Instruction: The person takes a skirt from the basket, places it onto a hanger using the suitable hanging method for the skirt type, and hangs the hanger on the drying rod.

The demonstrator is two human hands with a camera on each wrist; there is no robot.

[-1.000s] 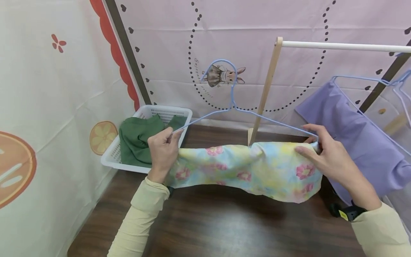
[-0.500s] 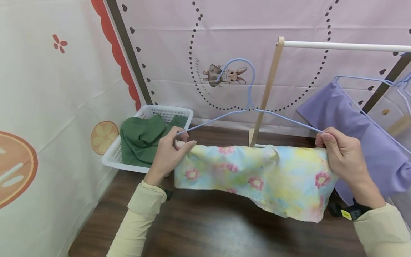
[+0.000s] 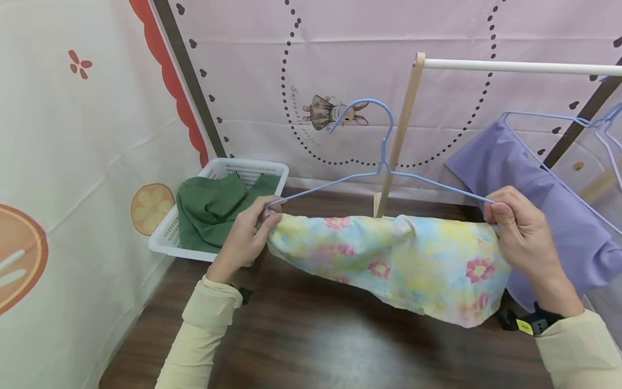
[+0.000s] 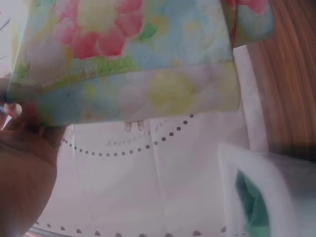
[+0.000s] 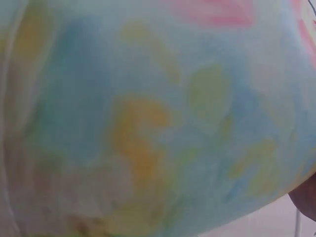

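Observation:
A pastel floral-print garment (image 3: 389, 259) hangs below a light blue clothes hanger (image 3: 427, 181) in the head view. My left hand (image 3: 248, 229) pinches the hanger's left end and the garment's top corner between thumb and fingers. At the other end, my right hand (image 3: 520, 232) grips the hanger with the garment's edge beneath the curled fingers. The hanger's hook points up, and its lower part is hidden behind the fabric. A stitched hem (image 4: 148, 94) shows close up in the left wrist view. Flowered fabric (image 5: 158, 113) fills most of the right wrist view.
A white plastic basket (image 3: 160, 246) with green clothing (image 3: 209, 210) stands at the back left. Behind the hanger rises a wooden rack post (image 3: 405, 119) with a white rail (image 3: 515, 66). At right, a purple garment (image 3: 529, 200) hangs on another blue hanger.
The hanger has shifted right relative to the garment. My right hand, earlier with fingers spread at the corner, now grips the hanger's end. My left thumb has closed over the left corner.

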